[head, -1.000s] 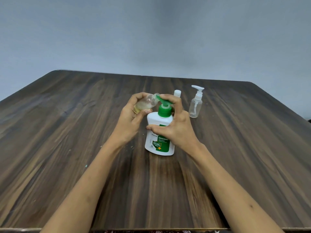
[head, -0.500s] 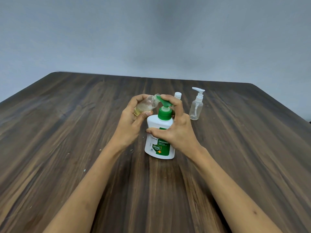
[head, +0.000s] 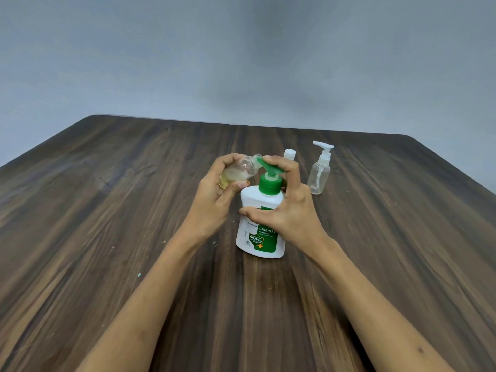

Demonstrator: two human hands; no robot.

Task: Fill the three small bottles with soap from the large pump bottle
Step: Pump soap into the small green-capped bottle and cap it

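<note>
Risen pump head point(head: 271, 167) under right hand point(head: 290, 210); capped bottle point(head: 319, 173) stands beside.

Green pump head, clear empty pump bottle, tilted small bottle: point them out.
green pump head point(head: 269, 167), head view, spout top.
clear empty pump bottle point(head: 318, 176), head view, body.
tilted small bottle point(head: 239, 171), head view, side.

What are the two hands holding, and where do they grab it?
Left hand grips the small clear bottle round its body. Right hand holds the large pump bottle at its shoulder, fingers on the green pump.
</note>
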